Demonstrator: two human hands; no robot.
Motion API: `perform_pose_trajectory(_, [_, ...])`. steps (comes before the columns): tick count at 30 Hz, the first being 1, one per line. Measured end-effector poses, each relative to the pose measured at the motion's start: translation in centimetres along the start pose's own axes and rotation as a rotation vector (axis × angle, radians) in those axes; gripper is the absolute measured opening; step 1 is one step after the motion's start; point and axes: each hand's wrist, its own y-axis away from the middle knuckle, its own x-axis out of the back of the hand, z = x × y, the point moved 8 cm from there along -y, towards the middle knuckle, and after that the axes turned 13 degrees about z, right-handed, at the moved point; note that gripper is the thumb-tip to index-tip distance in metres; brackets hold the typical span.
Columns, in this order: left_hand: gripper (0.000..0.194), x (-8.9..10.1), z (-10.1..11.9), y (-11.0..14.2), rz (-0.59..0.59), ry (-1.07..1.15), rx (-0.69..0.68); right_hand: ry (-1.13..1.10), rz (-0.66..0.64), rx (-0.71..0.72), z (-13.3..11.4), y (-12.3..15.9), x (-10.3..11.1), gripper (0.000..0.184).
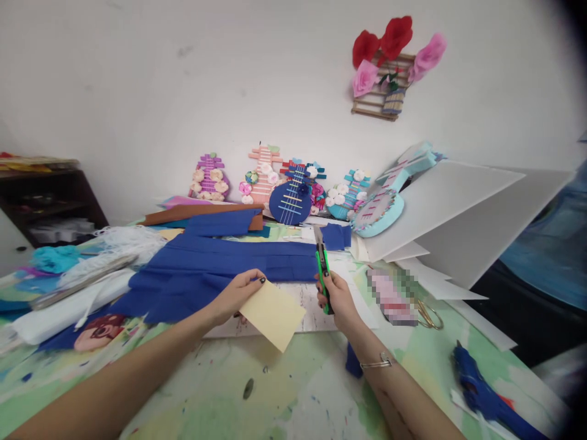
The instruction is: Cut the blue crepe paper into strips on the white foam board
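Note:
My left hand (239, 297) pinches a pale yellow square of paper or card (275, 315) by its upper left corner. The square is tilted toward me above the table's near side. In my right hand (342, 299) is a green and black utility knife (323, 269), its blade end pointing up and away from me. The knife and the yellow square are apart. Behind both hands, dark blue fabric (247, 256) lies spread over the table. A white board (367, 305) with dark marks is partly covered by the fabric and my hands.
A blue glue gun (481, 385) lies at the right, near gold-handled scissors (430, 315) and a blurred-out pink object (392, 296). White boards (440, 208) lean at the back right. Decorated lute shapes, including a dark blue one (290, 201), stand along the wall. White yarn (123, 250) lies left.

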Motion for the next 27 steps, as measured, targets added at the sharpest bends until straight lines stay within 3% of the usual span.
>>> perform_pose_trajectory(9, [0.042, -0.6, 0.4, 0.2, -0.021, 0.075, -0.06, 0.177, 0.143, -0.192, 1.4, 0.9, 0.7, 0.053])
perform_pose_trajectory(15, [0.042, -0.9, 0.8, 0.6, -0.034, 0.144, -0.154, 0.294, -0.054, -0.052, 1.6, 0.7, -0.5, 0.035])
perform_pose_trajectory(19, [0.04, -1.1, 0.7, 0.5, -0.021, 0.128, -0.197, 0.27, -0.136, -0.073, 2.0, 0.5, -0.7, 0.029])
perform_pose_trajectory(21, [0.04, -1.2, 0.4, 0.3, -0.018, 0.096, -0.197, 0.298, -0.052, -0.035, 1.4, -0.4, 0.5, 0.027])
perform_pose_trajectory(23, [0.044, -1.4, 0.2, 0.5, -0.009, -0.009, -0.239, 0.366, 0.131, 0.06, 0.0, -1.9, 3.0, 0.024])
perform_pose_trajectory(25, [0.052, -2.1, 0.8, 1.4, -0.043, -0.241, -0.409, 0.394, 0.293, 0.128, -1.5, -3.3, 5.9, 0.019])
perform_pose_trajectory(27, [0.053, -3.5, 1.5, 3.0, -0.145, -0.535, -0.669, 0.434, 0.446, 0.178, -2.7, -4.5, 9.0, 0.014])
